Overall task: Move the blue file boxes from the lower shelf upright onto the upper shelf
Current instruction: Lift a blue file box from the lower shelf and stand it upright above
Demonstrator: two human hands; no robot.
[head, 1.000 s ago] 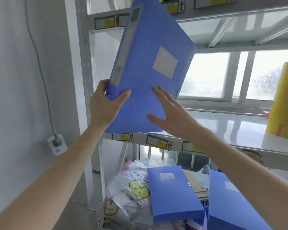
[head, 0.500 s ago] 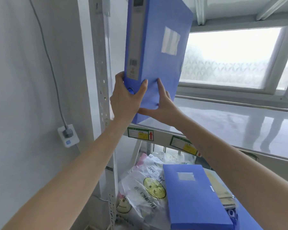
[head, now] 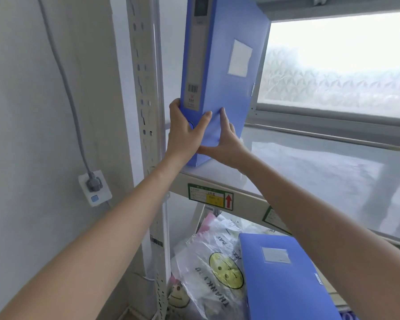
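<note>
Two hands are on one file box (head: pixel 219 72), stood upright at the upper shelf's (head: pixel 310 172) left front corner: left hand (head: pixel 185 132) clasped round its spine, right hand (head: pixel 224 142) flat against its side.

A clear plastic bag (head: pixel 219 269) on the lower shelf is showing a yellow smiley face with "THANK YOU" and "NICE DAY" printed around it. The shelf label (head: pixel 209 198) on the upper shelf's front rail is showing a red up arrow; its small print is blurring out. The upright box's spine (head: pixel 193 72) is carrying a barcode and a red logo, both unreadable.
</note>
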